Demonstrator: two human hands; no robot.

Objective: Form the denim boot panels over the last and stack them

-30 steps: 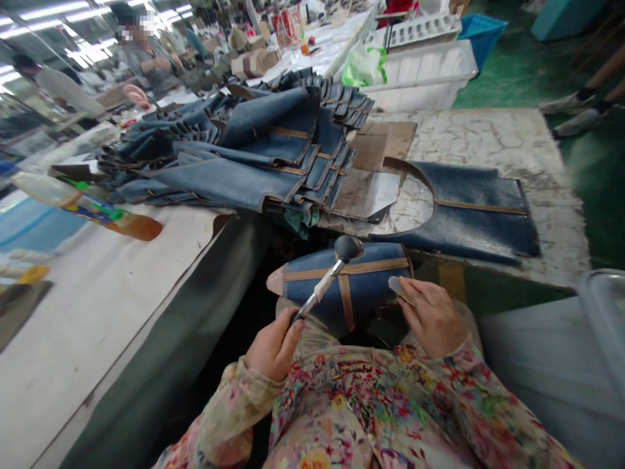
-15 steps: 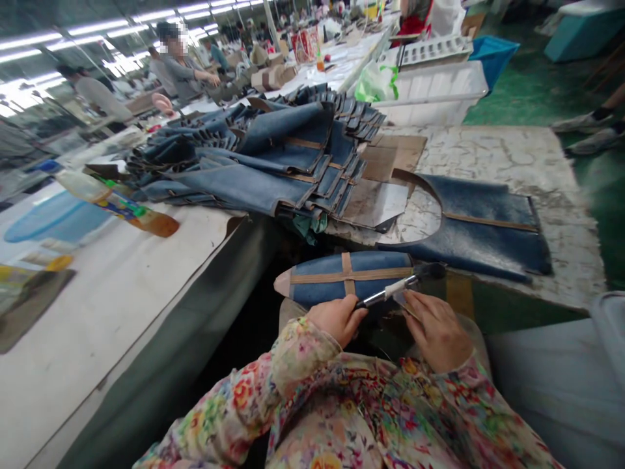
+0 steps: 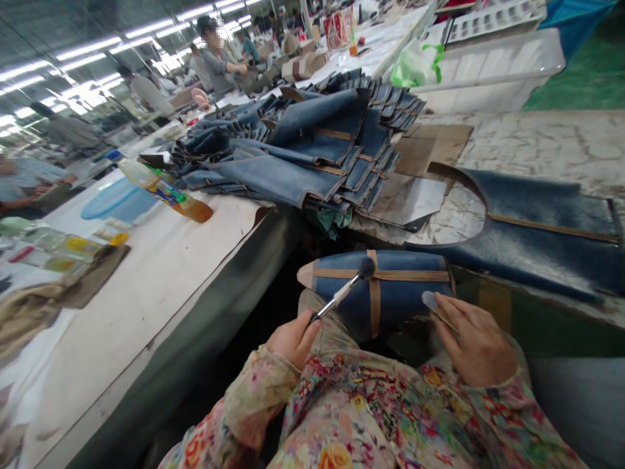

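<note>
Left hand point(image 3: 294, 340) clenched on a brush point(image 3: 336, 296), right fingers point(image 3: 469, 329) pinching an unclear pale-tipped tool point(image 3: 430, 301), blue leather panel point(image 3: 381, 286) on the lap point(image 3: 315, 319)

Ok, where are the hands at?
Left hand gripping dark-tipped brush, tip over blue panel on lap. Right hand holding small pale-tipped tool. Stacked blue panels beyond, not between.

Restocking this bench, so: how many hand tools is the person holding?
2. A dark-tipped brush in the left hand, its bristles over the blue panel; a slim pale-tipped tool in the right hand. Another could be hidden.
</note>
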